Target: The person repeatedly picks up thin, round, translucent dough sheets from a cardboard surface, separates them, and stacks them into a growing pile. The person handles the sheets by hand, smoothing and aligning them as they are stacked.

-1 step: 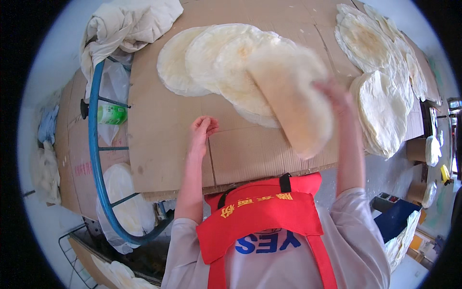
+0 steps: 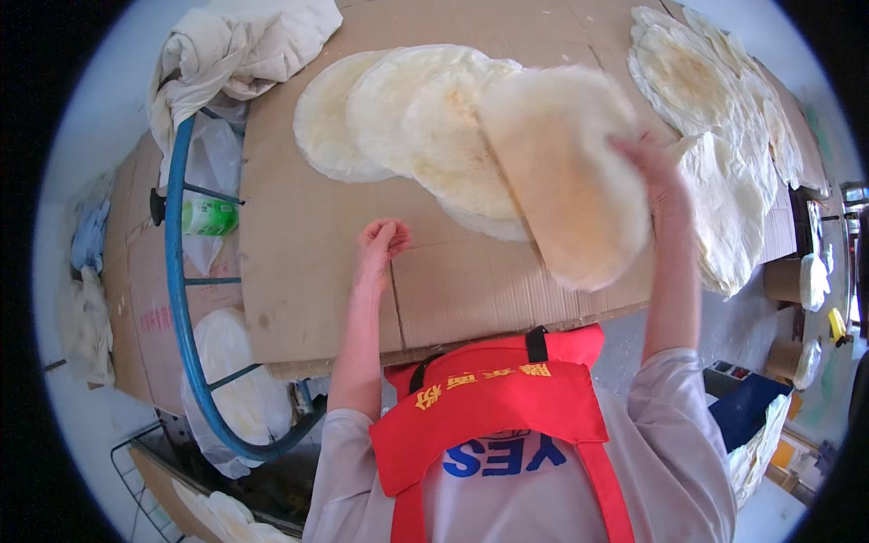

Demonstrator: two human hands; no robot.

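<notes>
My right hand [image 2: 656,172], smeared by motion, grips the right edge of a thin round flatbread [image 2: 575,195]. That flatbread is raised and partly folded over, with its browned underside showing, and it is blurred too. Beneath and left of it, several pale flatbreads [image 2: 376,109] lie overlapping on the cardboard-covered table [image 2: 317,244]. Closer to me, at the left, my left hand [image 2: 386,239] hovers over or rests on the cardboard. Its fingertips are pinched together, and nothing shows between them.
Stacks of flatbread [image 2: 720,208] lie along the table's right side. A blue metal frame [image 2: 178,271] curves around the left edge, near a green-labelled bottle [image 2: 210,217]. Bunched cream cloth [image 2: 235,54] sits at the far left corner. A bagged stack [image 2: 237,380] is lower left.
My right hand has shifted a little to the right, drawing the flatbread with it. The left hand has stayed in place.
</notes>
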